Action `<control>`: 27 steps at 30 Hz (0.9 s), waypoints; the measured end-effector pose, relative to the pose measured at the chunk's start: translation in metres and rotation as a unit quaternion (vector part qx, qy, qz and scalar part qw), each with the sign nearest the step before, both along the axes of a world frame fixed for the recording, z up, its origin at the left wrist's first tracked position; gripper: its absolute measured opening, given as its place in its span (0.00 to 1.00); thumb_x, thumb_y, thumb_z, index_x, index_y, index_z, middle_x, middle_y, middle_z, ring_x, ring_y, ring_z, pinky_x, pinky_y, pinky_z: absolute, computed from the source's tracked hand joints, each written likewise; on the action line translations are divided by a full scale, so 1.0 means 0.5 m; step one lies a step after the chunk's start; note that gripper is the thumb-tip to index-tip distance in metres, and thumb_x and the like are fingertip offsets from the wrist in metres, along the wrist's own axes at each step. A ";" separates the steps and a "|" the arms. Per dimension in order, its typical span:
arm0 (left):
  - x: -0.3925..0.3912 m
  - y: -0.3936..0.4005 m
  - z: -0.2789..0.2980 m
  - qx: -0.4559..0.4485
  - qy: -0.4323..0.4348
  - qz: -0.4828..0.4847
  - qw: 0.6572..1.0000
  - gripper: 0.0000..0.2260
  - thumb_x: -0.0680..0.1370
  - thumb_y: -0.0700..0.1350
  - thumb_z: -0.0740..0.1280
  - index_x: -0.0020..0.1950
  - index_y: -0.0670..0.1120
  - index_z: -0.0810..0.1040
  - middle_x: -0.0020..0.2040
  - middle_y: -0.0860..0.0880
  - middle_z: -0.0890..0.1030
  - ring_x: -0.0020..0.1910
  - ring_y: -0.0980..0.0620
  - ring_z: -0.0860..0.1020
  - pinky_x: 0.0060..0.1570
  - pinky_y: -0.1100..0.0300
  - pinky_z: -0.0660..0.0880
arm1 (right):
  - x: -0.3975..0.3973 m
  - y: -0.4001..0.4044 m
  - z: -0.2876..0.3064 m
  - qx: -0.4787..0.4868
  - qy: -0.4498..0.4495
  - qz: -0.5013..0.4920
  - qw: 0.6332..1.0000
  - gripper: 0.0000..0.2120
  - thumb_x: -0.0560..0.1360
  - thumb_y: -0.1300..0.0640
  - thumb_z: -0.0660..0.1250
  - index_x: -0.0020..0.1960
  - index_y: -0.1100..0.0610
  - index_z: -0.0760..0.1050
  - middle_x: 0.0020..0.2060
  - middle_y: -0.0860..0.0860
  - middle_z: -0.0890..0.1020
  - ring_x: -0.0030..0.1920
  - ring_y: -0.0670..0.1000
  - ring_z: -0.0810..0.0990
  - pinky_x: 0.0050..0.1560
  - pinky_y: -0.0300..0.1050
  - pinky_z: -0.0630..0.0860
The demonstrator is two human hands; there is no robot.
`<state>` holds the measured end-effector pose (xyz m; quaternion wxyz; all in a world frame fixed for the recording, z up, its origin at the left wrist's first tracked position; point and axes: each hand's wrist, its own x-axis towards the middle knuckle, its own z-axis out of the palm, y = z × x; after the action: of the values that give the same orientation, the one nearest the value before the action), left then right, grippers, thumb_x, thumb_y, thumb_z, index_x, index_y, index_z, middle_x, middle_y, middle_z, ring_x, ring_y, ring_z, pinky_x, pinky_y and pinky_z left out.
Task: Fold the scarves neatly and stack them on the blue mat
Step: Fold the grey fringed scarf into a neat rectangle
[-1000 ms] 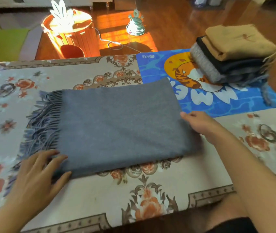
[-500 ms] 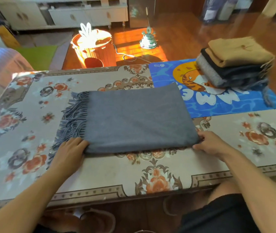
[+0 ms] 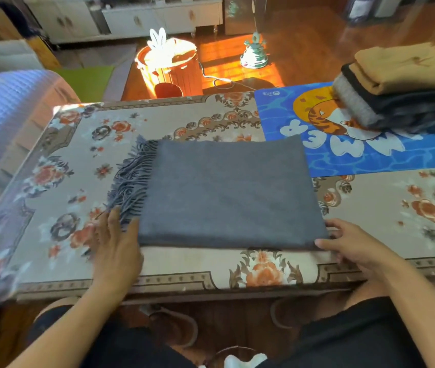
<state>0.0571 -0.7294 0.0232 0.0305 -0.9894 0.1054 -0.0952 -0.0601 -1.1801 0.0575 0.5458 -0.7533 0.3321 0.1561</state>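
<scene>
Hands frame a folded grey scarf (image 3: 227, 192) at its near corners. The left hand (image 3: 116, 245) lies flat on the bench (image 3: 184, 272) with fingers straight, its fingertips at the fringe (image 3: 128, 179) and its thumb side against the scarf's near left corner; it grips nothing. The right hand (image 3: 349, 245) sits at the near right corner with the thumb on top of the cloth edge and the fingers loosely bent beside it; whether they reach under the cloth cannot be told.

The scarf lies flat in the middle of the bench as a neat rectangle, fringe spilling out to the left, its far right corner just overlapping the blue mat (image 3: 343, 160). The mat lies on the far right part of the bench and shows a cartoon print and white letters. On its far right end sits a stack (image 3: 402, 91) of folded scarves: tan on top, black and grey beneath, well apart from the grey scarf.

The bench wears a floral cover. Beyond it, on the wooden floor, stand an orange bucket (image 3: 171, 70) and a small green ornament (image 3: 254, 53).
</scene>
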 end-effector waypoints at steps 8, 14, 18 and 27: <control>-0.079 -0.274 -0.024 -0.024 0.219 -0.166 0.961 0.29 0.83 0.61 0.49 0.83 0.58 0.45 0.84 0.46 0.42 0.82 0.44 0.39 0.80 0.43 0.42 | 0.028 0.026 -0.040 -0.227 0.037 -0.086 0.969 0.12 0.79 0.53 0.69 0.41 0.59 0.78 0.38 0.58 0.81 0.38 0.59 0.79 0.40 0.51 0.75; -0.096 -0.240 -0.026 0.019 0.211 -0.174 0.962 0.29 0.82 0.63 0.50 0.82 0.57 0.58 0.81 0.46 0.61 0.80 0.41 0.58 0.76 0.39 0.59 | -0.023 0.016 -0.044 -0.375 0.046 -0.110 0.919 0.15 0.83 0.48 0.59 0.44 0.57 0.74 0.36 0.55 0.76 0.37 0.58 0.73 0.39 0.50 0.70; -0.094 -0.166 -0.035 0.028 0.234 -0.126 0.964 0.30 0.81 0.68 0.42 0.82 0.62 0.46 0.83 0.50 0.45 0.82 0.42 0.45 0.77 0.36 0.48 | -0.029 0.030 -0.027 -0.526 0.013 -0.063 0.848 0.16 0.80 0.51 0.63 0.63 0.59 0.71 0.58 0.62 0.74 0.58 0.63 0.71 0.57 0.59 0.73; -0.015 0.030 -0.023 -0.058 0.307 0.144 0.939 0.35 0.80 0.69 0.39 0.83 0.56 0.47 0.83 0.49 0.40 0.82 0.44 0.40 0.79 0.42 0.42 | 0.037 0.083 -0.117 -0.482 0.013 0.219 0.849 0.33 0.81 0.36 0.40 0.82 0.49 0.45 0.81 0.54 0.46 0.80 0.60 0.42 0.79 0.59 0.42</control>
<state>0.0498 -0.7141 0.0119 -0.0478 -0.9752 -0.0396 0.2126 -0.0417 -1.1388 -0.0007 0.0619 -0.9727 0.1992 0.1019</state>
